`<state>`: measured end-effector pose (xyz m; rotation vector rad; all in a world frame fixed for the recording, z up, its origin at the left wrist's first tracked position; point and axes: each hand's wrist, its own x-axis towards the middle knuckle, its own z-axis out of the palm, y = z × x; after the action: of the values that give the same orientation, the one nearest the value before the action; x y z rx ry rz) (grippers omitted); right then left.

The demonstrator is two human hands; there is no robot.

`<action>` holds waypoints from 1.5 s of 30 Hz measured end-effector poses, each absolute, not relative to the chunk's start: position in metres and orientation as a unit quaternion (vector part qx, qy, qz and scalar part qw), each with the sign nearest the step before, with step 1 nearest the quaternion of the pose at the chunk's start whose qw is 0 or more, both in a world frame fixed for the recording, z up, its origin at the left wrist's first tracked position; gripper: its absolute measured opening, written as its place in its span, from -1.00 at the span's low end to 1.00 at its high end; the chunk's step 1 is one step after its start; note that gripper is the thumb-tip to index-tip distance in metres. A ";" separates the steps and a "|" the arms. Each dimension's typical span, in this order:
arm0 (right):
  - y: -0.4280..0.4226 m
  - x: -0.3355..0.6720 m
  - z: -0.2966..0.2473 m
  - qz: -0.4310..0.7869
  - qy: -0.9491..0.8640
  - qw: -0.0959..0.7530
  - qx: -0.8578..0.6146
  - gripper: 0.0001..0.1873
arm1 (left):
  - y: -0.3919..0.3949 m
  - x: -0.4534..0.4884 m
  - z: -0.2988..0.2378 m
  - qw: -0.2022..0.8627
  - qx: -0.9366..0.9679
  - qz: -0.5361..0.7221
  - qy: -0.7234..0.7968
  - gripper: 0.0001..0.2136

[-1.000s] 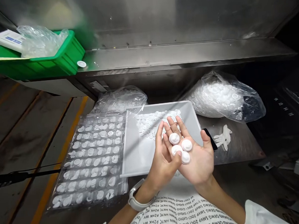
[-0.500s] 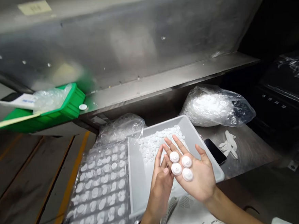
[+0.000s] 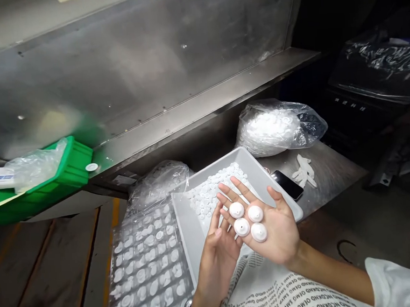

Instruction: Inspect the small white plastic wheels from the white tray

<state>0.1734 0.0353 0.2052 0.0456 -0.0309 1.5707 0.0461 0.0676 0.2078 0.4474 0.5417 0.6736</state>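
My right hand [image 3: 271, 226] is palm up with its fingers spread, and several white round caps [image 3: 258, 232] rest on the palm and finger bases. Each cap is domed with a small raised centre. My left hand [image 3: 217, 260] is beside it on the left, its fingers apart and partly behind the right fingertips, with nothing visible in it. Beneath both hands is a grey tray [image 3: 187, 241]. Small white discs [image 3: 208, 193] are piled at its far end; the hands hide part of the tray.
Left of the tray lies a clear blister sheet [image 3: 146, 265] with white pieces in its pockets. Plastic bags [image 3: 273, 127] [image 3: 159, 177], a phone [image 3: 287, 185] and white gloves [image 3: 303, 171] are around. A green bin [image 3: 74, 165] and a white disc [image 3: 91, 167] sit on the metal ledge [image 3: 147, 134].
The camera view has turned, so the green bin has shifted left and down and the bag at right has moved left. The caps still rest on my right palm, in almost the same arrangement.
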 end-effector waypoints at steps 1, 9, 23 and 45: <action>0.034 0.172 0.207 0.707 -0.015 0.707 0.022 -0.29 | 0.068 0.049 0.211 0.887 0.207 0.322 0.257 -0.56; 0.036 0.177 0.208 0.688 -0.013 0.725 0.001 -0.33 | 0.071 0.061 0.219 0.906 0.144 0.303 0.259 -0.54; 0.046 0.160 0.188 0.567 -0.190 0.760 -0.254 -0.38 | 0.067 0.072 0.210 0.845 0.101 0.394 0.346 -0.54; 0.031 0.164 0.155 0.377 -0.433 0.581 -0.577 -0.32 | 0.067 0.082 0.202 0.865 0.037 0.395 0.307 -0.47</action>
<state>0.1638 0.0307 0.1549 -1.3476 -1.0111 0.8806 0.0824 0.0669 0.2023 0.0777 0.6422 0.8270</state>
